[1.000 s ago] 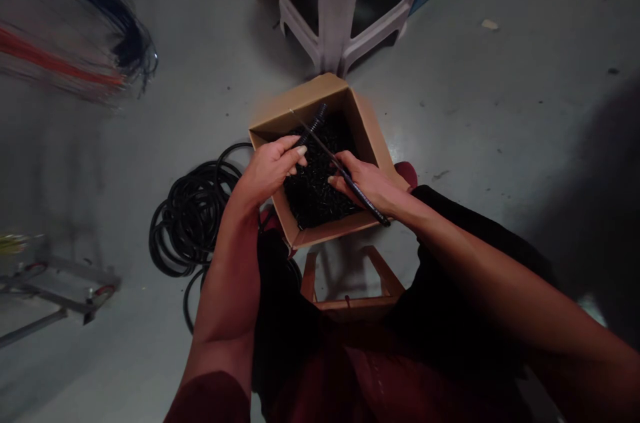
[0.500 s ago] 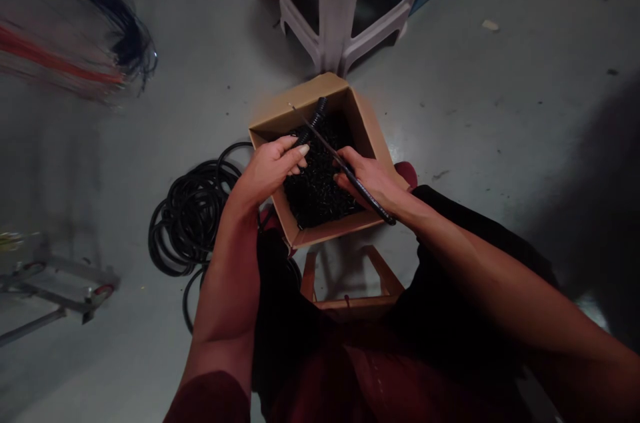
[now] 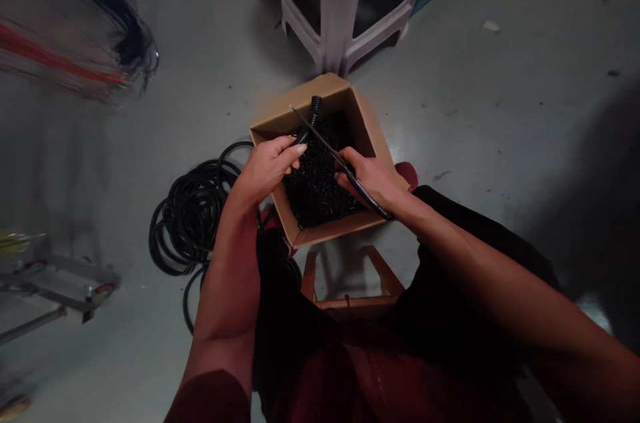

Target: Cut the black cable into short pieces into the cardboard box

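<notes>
My left hand [image 3: 273, 166] is closed on a short black corrugated tube [image 3: 315, 115], whose ribbed end points up and away over the box. In my right hand [image 3: 363, 173] is a long, thin dark tool [image 3: 320, 136] with a narrow tip and a thicker black end bearing white print; its exact kind is unclear. The tool crosses the tube a little beyond my left fingers; I cannot tell whether they touch. Below both hands stands an open cardboard box [image 3: 370, 123], with many small black pieces [image 3: 325, 193] inside.
A coil of black corrugated tube or cable [image 3: 187, 216] lies on the floor left of the box. Beyond the box stands a grey plastic stool [image 3: 337, 16]. Blue and red wire bundles [image 3: 127, 43] hang at upper left. A wheeled metal frame [image 3: 75, 296] is at lower left.
The tube's free end has swung slightly left and stands more upright. Both hands have barely moved, and the tool has shifted only slightly.
</notes>
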A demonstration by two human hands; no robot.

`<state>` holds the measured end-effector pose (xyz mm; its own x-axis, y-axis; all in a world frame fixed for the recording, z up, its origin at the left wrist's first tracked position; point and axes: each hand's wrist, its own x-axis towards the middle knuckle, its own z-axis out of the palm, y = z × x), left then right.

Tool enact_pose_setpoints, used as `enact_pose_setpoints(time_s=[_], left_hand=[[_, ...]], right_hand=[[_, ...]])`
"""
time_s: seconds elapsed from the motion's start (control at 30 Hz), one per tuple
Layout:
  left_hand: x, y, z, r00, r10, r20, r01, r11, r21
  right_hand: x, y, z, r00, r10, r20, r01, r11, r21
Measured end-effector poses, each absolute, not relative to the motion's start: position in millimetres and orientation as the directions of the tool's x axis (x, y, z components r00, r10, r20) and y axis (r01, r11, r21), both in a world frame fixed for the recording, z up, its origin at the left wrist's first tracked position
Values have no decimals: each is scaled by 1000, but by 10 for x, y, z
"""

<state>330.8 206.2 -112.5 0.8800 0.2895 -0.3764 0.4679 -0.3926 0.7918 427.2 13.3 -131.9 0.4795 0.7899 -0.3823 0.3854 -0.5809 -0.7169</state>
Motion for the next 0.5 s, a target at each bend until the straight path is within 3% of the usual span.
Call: enact_pose_setpoints(time_s=[0.5], left_hand=[[3315, 2052, -1107, 889, 320, -326, 434, -365, 824]], right_hand=[[4278, 129, -1358, 478, 795, -374, 370, -569, -735]])
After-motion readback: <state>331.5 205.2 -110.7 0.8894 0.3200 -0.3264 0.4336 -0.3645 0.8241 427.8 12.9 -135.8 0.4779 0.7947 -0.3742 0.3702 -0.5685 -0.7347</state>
